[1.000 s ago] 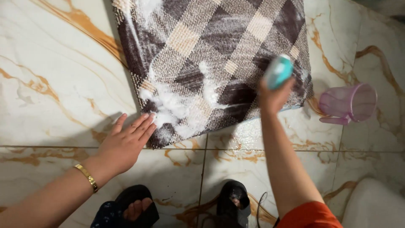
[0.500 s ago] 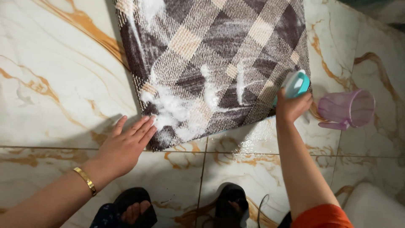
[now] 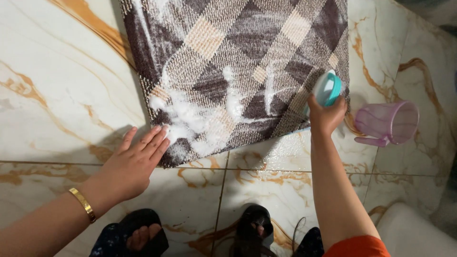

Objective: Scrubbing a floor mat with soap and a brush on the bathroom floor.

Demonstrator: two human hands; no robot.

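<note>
A: Head view, starting with the hands. What is the right hand (image 3: pixel 326 116) doing?

B: Its fingers are wrapped around a teal and white scrub brush (image 3: pixel 328 89), which sits at the right edge of the checked mat (image 3: pixel 247 62), near that mat's lower right corner.

A: And the left hand (image 3: pixel 133 164)?

B: It lies flat with fingers spread, palm down on the marble floor tiles (image 3: pixel 57 95). The fingertips touch the mat's lower left corner, right beside a patch of white soap foam (image 3: pixel 190 123). It holds nothing. A gold bracelet (image 3: pixel 82 204) circles that wrist.

A: How does the mat lie?

B: Spread out on the tiles, brown and beige, with foam streaks across its lower part.

A: Anything further out?

B: A translucent pink jug (image 3: pixel 388 123) lies on its side on the tiles, just right of the brush hand. At the bottom edge, two feet in black sandals (image 3: pixel 257 228) stand on the floor.
</note>
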